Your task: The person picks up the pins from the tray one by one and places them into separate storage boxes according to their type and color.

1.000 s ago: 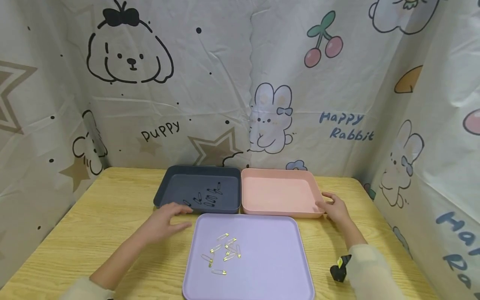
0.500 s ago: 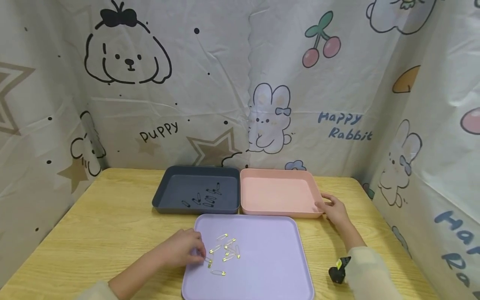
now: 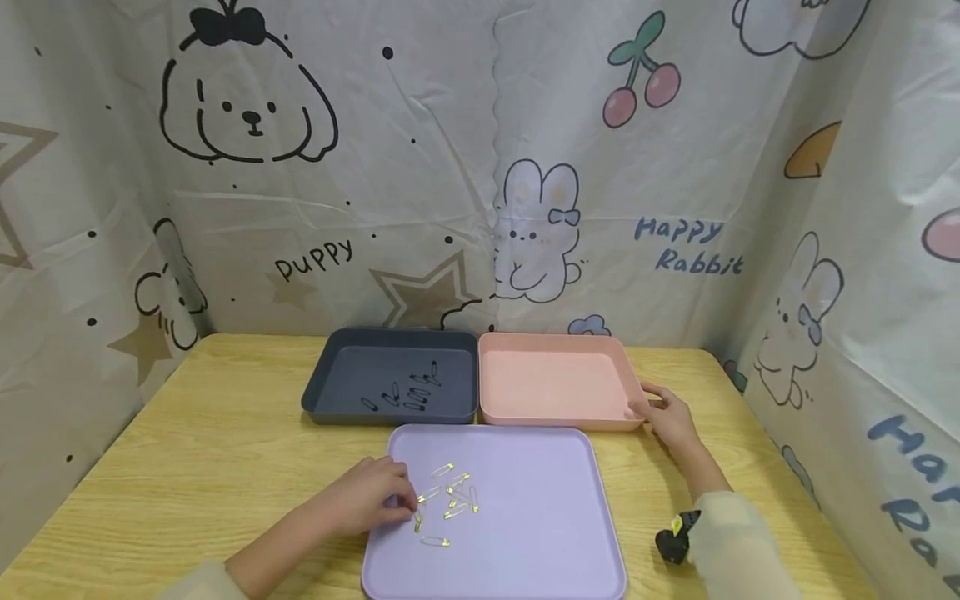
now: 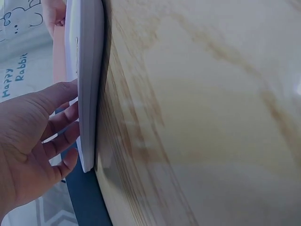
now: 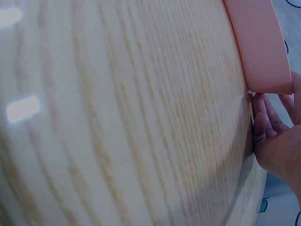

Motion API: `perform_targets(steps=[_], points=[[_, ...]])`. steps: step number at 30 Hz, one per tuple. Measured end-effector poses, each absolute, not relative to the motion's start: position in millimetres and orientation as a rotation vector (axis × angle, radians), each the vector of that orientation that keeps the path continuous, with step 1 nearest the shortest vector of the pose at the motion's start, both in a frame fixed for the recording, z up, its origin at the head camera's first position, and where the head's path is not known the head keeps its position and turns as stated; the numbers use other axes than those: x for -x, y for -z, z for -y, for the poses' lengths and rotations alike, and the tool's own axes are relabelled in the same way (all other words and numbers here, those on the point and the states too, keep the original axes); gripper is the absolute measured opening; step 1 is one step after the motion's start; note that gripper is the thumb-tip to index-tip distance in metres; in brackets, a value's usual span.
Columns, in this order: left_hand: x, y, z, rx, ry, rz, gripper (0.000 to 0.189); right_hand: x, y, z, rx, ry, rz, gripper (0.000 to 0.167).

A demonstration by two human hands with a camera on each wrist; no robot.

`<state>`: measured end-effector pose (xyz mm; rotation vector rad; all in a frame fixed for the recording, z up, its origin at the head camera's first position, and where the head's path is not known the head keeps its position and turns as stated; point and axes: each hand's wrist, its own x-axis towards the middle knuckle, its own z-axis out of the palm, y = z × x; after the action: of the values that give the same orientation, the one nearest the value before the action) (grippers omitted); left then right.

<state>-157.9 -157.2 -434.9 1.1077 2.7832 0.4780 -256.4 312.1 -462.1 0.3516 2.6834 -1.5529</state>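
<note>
My left hand (image 3: pixel 371 497) is over the left side of the lavender tray (image 3: pixel 540 517), its thumb and fingertips together on a gold safety pin (image 3: pixel 417 525); the pin is mostly hidden by them. In the left wrist view the tray's rim (image 4: pixel 89 94) covers the fingertips of that hand (image 4: pixel 33 136). Several more gold safety pins (image 3: pixel 457 493) lie to the right of the fingers. My right hand (image 3: pixel 671 421) grips the right edge of the pink tray (image 3: pixel 558 383), thumb over the rim, fingers outside. From the right wrist, the hand (image 5: pixel 277 136) shows beside the tray's corner (image 5: pixel 268 70).
A dark grey tray (image 3: pixel 352 367) with several black safety pins (image 3: pixel 416 396) stands left of the pink one, behind the lavender tray. All rest on a wooden table (image 3: pixel 225 433). A patterned cloth (image 3: pixel 420 183) hangs around the back and sides.
My left hand came from beside the dark tray down to the gold pins on the lavender tray, its fingers closing together. The right hand stays on the pink tray.
</note>
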Motion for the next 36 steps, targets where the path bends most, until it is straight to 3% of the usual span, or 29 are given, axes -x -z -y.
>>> perform_targets(steps=[20,36], points=[[164,435,154,-1.087,-0.380,-2.789,0.009,256,462,-311,-0.378,1.567,-2.672,0.065],[173,430,158,-0.910,-0.739,-2.633,0.011,256,463,-311,-0.328,1.581,-2.702,0.065]])
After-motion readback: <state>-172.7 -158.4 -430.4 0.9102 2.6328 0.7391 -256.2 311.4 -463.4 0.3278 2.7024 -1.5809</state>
